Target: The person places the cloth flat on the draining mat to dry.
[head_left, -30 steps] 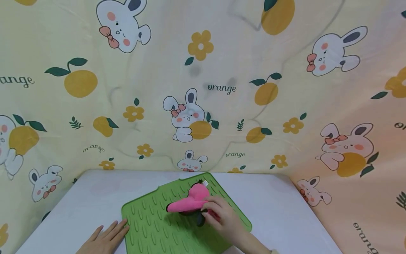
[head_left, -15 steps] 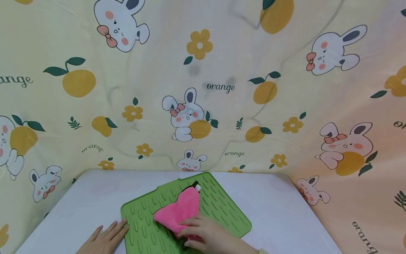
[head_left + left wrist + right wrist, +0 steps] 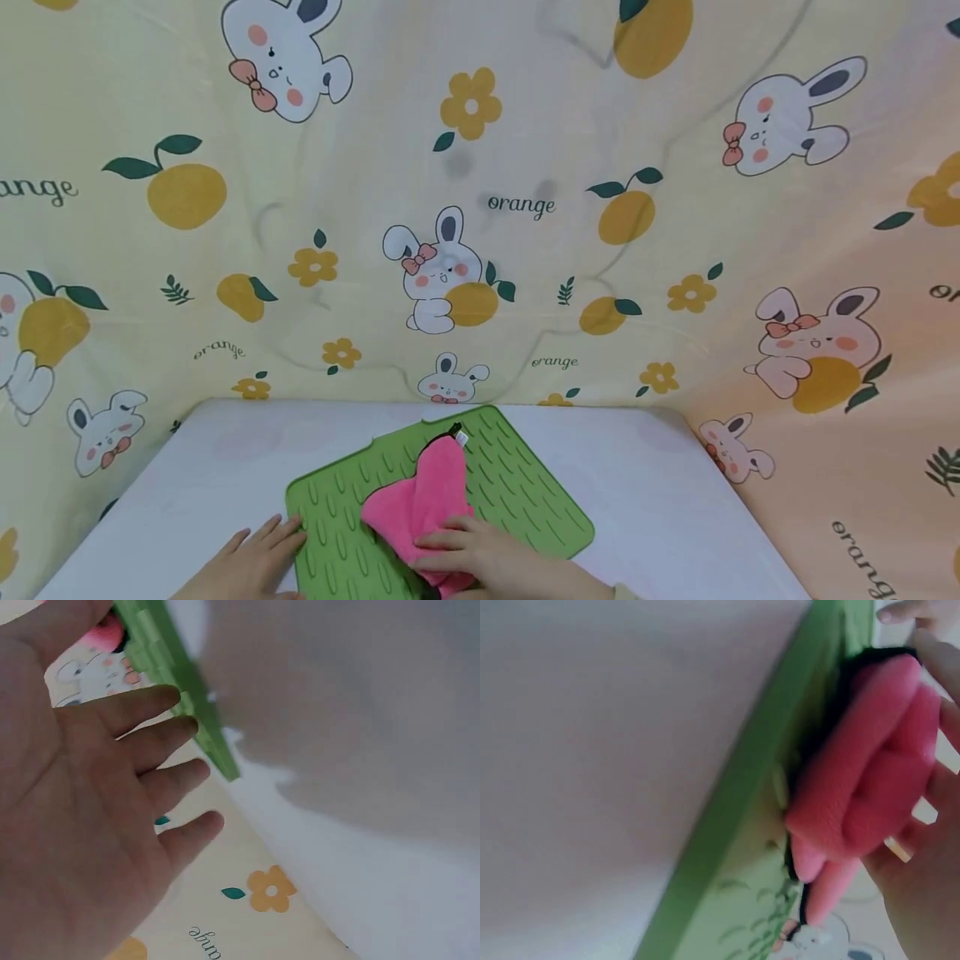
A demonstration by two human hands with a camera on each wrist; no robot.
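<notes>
A pink plush fabric item [image 3: 438, 483] with black edging and a small white tag [image 3: 461, 439] lies folded over the green mat [image 3: 525, 483]. In the head view, my right hand [image 3: 491, 550] holds its near right side, with the fingers curved over the fabric. The right wrist view shows the soft pink folds [image 3: 862, 772] bulging beside the fingers, black trim along their edge. Flat at the mat's left edge, my left hand [image 3: 251, 558] has its fingers spread, fingertips right at the rim. The left wrist view shows those fingers [image 3: 161, 735] extended along the mat edge.
The ridged mat sits at an angle on a white table [image 3: 652, 500]. Behind and at both sides hangs a cream curtain [image 3: 360, 167] printed with rabbits, oranges and flowers.
My right hand has brought the pink item left and towards me, and it has turned and settled lower on the mat. My left thumb now shows beside the mat's edge.
</notes>
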